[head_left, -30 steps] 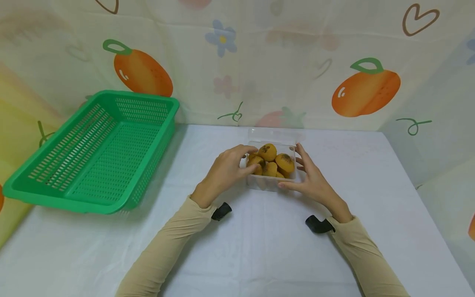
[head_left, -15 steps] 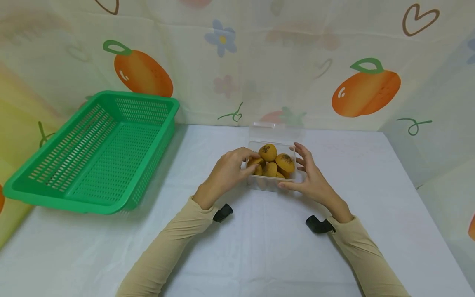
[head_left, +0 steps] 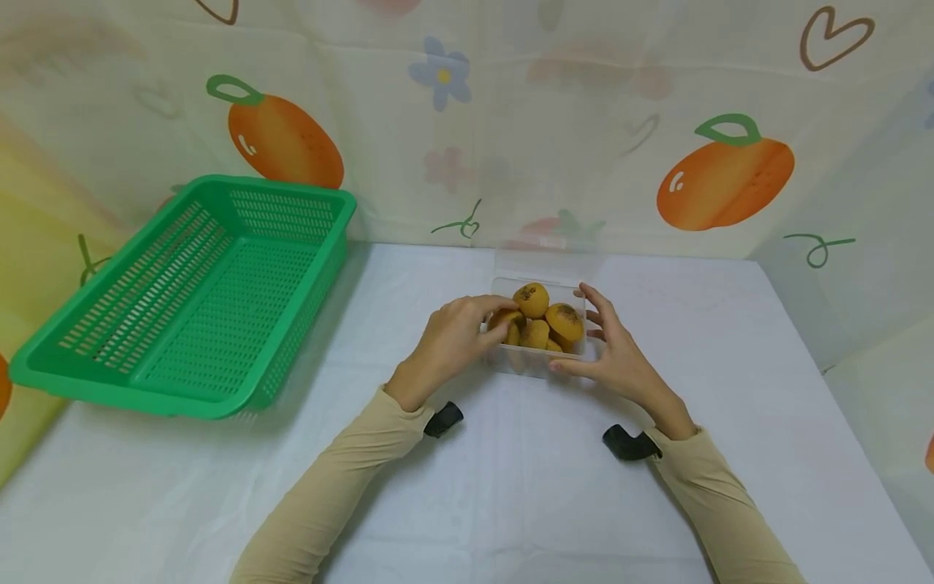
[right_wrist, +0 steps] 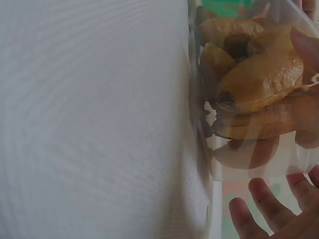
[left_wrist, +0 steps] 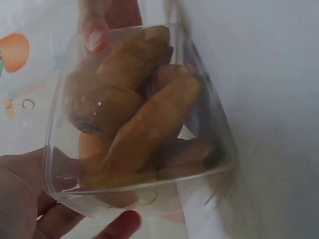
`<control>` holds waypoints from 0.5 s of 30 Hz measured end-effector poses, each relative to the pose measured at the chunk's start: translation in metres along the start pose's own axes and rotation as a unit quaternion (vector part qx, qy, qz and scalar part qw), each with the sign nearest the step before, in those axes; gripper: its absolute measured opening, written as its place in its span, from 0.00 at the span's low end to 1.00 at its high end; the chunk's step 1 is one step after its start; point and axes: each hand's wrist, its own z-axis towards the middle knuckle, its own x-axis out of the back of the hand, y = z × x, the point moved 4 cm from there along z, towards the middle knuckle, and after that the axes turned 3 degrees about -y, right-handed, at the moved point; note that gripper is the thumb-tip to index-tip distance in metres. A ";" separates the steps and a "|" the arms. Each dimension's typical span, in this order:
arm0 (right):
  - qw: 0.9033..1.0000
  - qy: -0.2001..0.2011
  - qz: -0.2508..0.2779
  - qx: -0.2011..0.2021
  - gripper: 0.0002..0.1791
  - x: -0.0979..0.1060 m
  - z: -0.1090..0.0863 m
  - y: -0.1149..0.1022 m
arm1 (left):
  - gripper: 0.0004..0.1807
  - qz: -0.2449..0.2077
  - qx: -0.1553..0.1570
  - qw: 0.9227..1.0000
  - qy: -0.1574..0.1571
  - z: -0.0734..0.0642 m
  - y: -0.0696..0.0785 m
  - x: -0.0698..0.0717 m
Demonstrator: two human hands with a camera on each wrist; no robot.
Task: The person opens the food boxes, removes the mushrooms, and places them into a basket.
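A small clear plastic box stands on the white-covered table, its transparent lid raised at the back. Several yellow-orange loquats with dark blossom ends fill it. My left hand reaches over the box's left side and pinches a loquat between thumb and fingers; the fingertips partly cover that fruit. My right hand holds the box, thumb at the front and fingers along the right side. Through the wall in the left wrist view, more loquats lie piled together, and the right thumb presses the near wall.
A large green slotted plastic basket stands at the table's left with nothing in it. A fruit-printed cloth hangs behind the table. Black wrist mounts stick out from both beige sleeves.
My left fingers have moved slightly right and deeper into the box, and the loquat under them has tilted. The lid has swung further up. My right hand stays on the box.
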 end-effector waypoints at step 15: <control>1.000 -0.001 0.013 -0.001 0.62 0.000 0.000 0.000 | 0.11 0.121 -0.158 0.966 0.166 -0.004 0.009 0.001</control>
